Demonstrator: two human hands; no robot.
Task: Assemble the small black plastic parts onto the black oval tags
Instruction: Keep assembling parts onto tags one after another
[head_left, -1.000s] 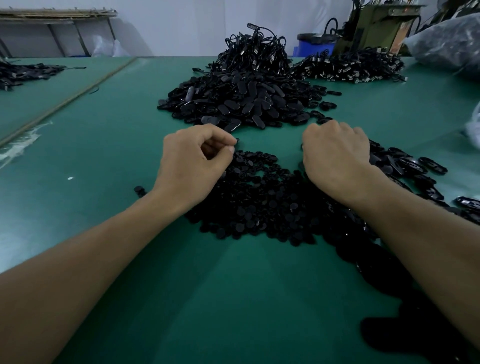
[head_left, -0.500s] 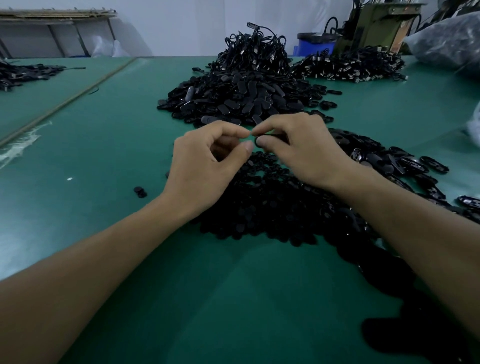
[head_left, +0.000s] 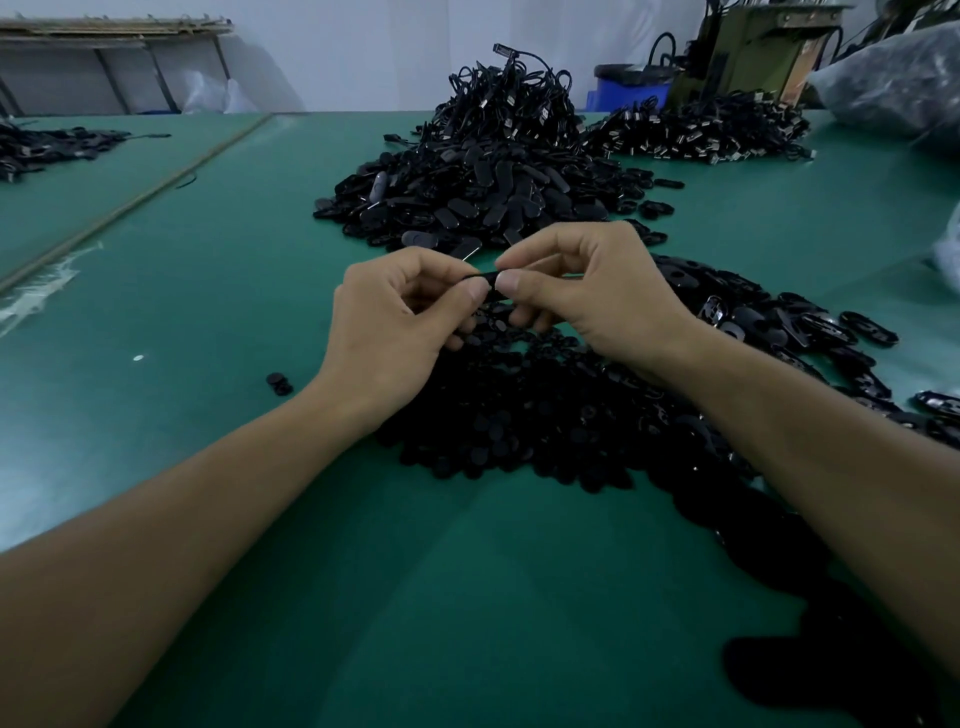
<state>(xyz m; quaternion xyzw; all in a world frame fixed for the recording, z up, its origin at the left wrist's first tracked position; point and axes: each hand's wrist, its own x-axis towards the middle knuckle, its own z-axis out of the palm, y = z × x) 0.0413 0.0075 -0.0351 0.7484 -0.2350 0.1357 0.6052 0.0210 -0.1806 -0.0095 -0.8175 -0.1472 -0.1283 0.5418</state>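
My left hand (head_left: 400, 317) and my right hand (head_left: 592, 296) meet fingertip to fingertip above the green table (head_left: 208, 312). Between the thumbs and forefingers both pinch a black oval tag (head_left: 485, 279), seen edge-on and mostly hidden by the fingers. Whether a small part sits on it cannot be told. Under the hands lies a flat heap of small black round parts (head_left: 509, 415). Loose oval tags (head_left: 789, 322) spread to the right of my right hand. A large pile of oval tags (head_left: 467, 202) rises just beyond the hands.
Behind the large pile stands a mound of corded tags (head_left: 514, 98), with another spread (head_left: 701, 132) at the back right. Two stray round parts (head_left: 279, 383) lie left of my left wrist. A plastic bag (head_left: 904, 83) sits far right, a blue bin (head_left: 623, 88) behind.
My right hand came left off the loose tags and met my left hand. Both hands have risen slightly and now pinch one tag together.
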